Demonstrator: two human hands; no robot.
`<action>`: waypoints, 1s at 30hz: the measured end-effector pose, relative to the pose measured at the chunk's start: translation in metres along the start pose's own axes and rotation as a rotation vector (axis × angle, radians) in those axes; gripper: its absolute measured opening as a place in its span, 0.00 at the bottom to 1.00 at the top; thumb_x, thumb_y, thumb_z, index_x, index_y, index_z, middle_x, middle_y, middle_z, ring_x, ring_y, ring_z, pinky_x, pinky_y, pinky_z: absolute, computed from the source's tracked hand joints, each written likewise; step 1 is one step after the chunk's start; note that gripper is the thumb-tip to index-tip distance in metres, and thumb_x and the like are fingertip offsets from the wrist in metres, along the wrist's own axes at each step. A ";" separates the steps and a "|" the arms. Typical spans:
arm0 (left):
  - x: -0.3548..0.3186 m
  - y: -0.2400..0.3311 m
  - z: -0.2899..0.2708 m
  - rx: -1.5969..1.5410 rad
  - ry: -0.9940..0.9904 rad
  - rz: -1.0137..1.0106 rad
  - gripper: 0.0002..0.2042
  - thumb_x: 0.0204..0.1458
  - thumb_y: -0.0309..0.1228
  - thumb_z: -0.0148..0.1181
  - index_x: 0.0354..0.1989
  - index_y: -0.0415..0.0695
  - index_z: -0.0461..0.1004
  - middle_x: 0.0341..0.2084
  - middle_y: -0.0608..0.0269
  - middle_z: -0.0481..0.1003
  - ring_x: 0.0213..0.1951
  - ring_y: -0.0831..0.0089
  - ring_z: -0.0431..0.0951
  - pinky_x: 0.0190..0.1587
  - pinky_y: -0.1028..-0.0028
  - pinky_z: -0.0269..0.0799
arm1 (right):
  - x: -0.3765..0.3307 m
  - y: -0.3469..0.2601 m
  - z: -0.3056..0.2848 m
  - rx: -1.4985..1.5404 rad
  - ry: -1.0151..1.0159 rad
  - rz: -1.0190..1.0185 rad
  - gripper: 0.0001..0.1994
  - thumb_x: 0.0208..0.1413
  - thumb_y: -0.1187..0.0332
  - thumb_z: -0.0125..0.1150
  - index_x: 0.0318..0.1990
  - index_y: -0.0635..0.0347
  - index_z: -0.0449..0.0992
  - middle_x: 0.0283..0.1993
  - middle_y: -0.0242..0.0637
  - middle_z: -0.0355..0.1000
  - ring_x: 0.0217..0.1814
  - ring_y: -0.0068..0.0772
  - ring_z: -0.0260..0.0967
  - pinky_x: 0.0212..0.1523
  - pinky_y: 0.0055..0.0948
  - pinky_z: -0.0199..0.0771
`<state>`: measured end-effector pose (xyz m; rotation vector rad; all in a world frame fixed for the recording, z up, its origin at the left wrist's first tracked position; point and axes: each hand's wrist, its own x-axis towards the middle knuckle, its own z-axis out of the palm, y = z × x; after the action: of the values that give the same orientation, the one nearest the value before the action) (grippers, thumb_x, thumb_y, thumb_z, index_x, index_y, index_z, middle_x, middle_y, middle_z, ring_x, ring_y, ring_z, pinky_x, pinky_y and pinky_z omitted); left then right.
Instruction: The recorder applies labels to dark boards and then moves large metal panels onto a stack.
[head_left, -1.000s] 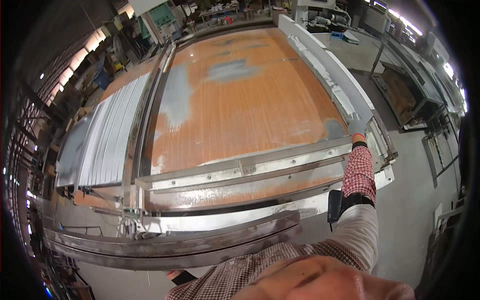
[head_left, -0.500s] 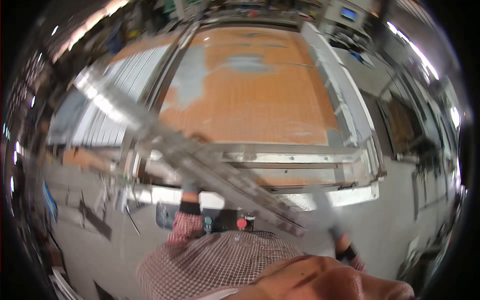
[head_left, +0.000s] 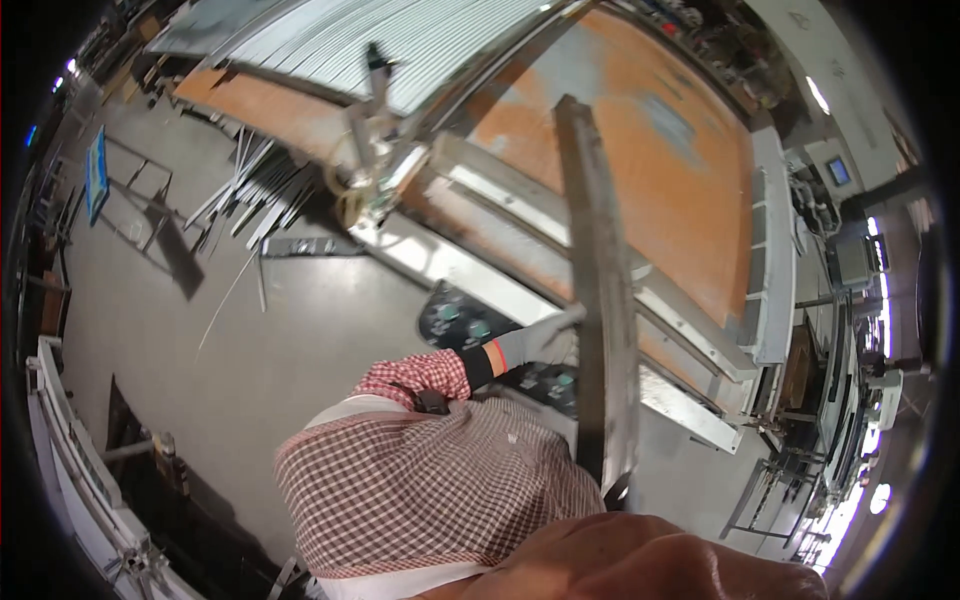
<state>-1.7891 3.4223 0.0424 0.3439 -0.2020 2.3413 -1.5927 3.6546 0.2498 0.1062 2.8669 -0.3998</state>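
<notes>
1. Since half a second ago the view swings hard to the left; the large orange-brown work table point(head_left: 690, 190) that sat square ahead now runs off to the upper right, and bare grey concrete floor point(head_left: 270, 340) fills the left side
2. The long grey metal profile bar point(head_left: 597, 300), which lay slanting across the picture before, now stands nearly upright through the centre, its lower end close to the person's chest; judgement: the bar is lifted off the table and is being carried or turned end-on
3. One second ago an arm was stretched out to the table's far right edge; that reach is gone
4. Left hand point(head_left: 540, 340), in a light grey glove with a dark and orange cuff, comes out from the red-checked sleeve and meets the bar's left edge about halfway up; fingers look curled round the bar, clasping it, though the far side of the grip is hidden
5. Right hand: not visible; whether it supports the bar's lower end I cannot tell
6. Behind the gloved hand, a dark control panel with round greenish buttons point(head_left: 460, 320) on the table's near rail
7. Upper left: stack of pale corrugated metal sheets point(head_left: 370, 40); loose thin metal strips point(head_left: 240, 195) lie scattered on the floor beside the table
</notes>
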 end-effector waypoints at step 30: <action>-0.633 0.285 0.145 0.767 1.475 0.768 0.20 0.59 0.41 0.49 0.55 0.41 0.65 0.45 0.57 0.73 0.46 0.70 0.73 0.51 0.70 0.68 | 0.526 -0.504 0.222 -0.093 0.263 -0.067 0.42 0.35 0.49 0.66 0.56 0.65 0.58 0.48 0.57 0.70 0.50 0.58 0.68 0.48 0.45 0.70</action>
<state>-1.5298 2.7661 -0.0247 -1.3290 1.4802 2.6108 -2.1030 3.1286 0.0423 0.0489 3.1500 -0.2820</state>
